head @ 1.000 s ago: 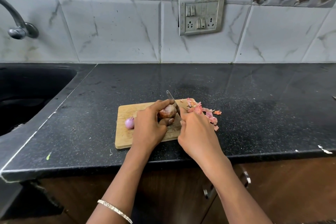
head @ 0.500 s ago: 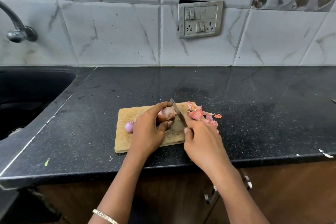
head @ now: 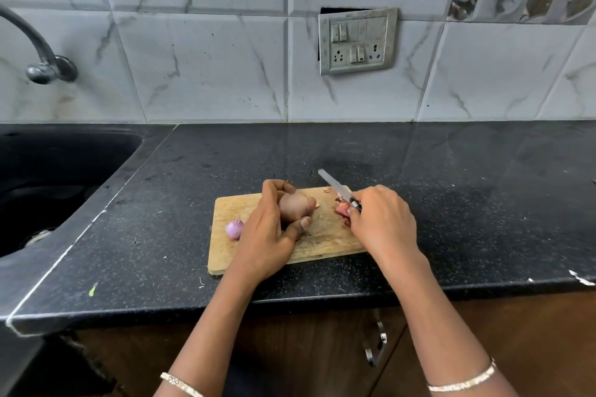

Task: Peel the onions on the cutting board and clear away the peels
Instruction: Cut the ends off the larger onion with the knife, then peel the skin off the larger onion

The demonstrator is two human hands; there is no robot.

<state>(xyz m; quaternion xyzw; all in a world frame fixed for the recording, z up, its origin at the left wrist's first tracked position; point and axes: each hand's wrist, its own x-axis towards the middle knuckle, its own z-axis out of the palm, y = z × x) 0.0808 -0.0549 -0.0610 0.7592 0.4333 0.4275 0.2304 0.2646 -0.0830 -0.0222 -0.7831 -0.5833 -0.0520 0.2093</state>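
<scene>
The black speckled counter [head: 451, 177] spreads under and beyond both hands, with a dark sink [head: 48, 190] set into it well to the left of the left hand. A wooden cutting board [head: 225, 255] lies on the counter beneath both hands. The left hand [head: 264, 235] curls round a brown, unpeeled onion [head: 293, 205] over the middle of the board, fingers on its far side and thumb on its near side. Just to its right, the right hand [head: 383, 222] is closed round the handle of a knife [head: 333, 185], whose blade points away and to the left, past the board's far edge. A small heap of pink peels [head: 341, 210] sits on the board between the two hands, against the right hand's fingers. A small peeled purple onion [head: 234, 228] rests on the board just left of the left hand
</scene>
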